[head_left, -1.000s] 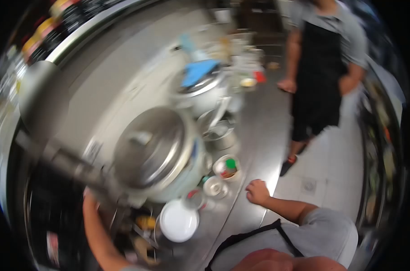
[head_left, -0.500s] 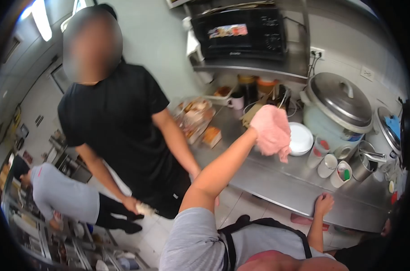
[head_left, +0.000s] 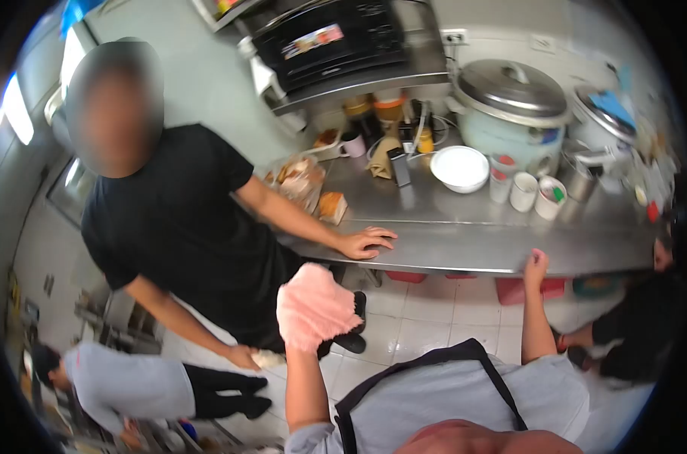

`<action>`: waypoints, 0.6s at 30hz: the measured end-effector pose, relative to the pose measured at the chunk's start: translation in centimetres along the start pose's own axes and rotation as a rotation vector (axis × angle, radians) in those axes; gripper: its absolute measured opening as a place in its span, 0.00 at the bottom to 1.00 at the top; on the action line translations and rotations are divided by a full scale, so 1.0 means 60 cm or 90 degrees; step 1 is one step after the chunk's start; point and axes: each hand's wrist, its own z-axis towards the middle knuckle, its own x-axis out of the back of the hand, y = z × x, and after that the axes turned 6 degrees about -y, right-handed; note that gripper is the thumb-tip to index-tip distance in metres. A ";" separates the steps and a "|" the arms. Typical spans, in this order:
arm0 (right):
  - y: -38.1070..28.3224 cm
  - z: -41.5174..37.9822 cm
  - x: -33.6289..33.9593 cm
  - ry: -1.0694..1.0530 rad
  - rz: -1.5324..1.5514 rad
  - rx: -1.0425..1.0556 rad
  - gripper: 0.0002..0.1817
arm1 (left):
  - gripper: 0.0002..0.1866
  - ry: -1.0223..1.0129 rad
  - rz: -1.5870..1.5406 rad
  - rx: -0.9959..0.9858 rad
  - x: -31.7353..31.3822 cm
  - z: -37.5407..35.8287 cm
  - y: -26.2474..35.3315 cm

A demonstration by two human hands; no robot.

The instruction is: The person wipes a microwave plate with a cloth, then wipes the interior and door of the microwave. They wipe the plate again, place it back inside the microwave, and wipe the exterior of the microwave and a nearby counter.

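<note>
A pink cloth (head_left: 318,304) covers my left hand (head_left: 304,339), raised in front of the person in black; the fingers are hidden under the cloth, which bunches around them. By the front edge of the metal table (head_left: 449,236) is my right hand (head_left: 536,265), its fingers curled closed with nothing visible in them. Farther back on the table are a white bowl (head_left: 460,168), a dark phone-like object (head_left: 399,166) and several cups, one a white cup (head_left: 523,191). Bread (head_left: 333,206) lies beside a clear plastic bag (head_left: 299,181) at the table's left.
A person in black (head_left: 184,227) rests one hand on the table edge and holds something pale in the other. Another person (head_left: 132,378) bends at lower left. A large lidded cooker (head_left: 510,113) stands at the back, a black oven (head_left: 332,41) above. Someone in dark clothes is at right.
My left hand with the pink cloth has come down and left, away from the table. The person in black has placed a hand on the table edge. The view has shifted.
</note>
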 end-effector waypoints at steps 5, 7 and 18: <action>-0.087 -0.222 -0.047 -0.129 0.090 0.035 0.10 | 0.12 -0.092 -0.303 -0.039 -0.120 -0.078 -0.043; -0.122 -0.308 -0.052 -0.278 0.116 -0.016 0.11 | 0.15 -0.151 -0.224 -0.103 -0.134 -0.086 -0.047; -0.150 -0.375 0.036 -0.356 0.094 -0.068 0.09 | 0.10 -0.284 -1.098 -0.161 -0.235 -0.124 -0.045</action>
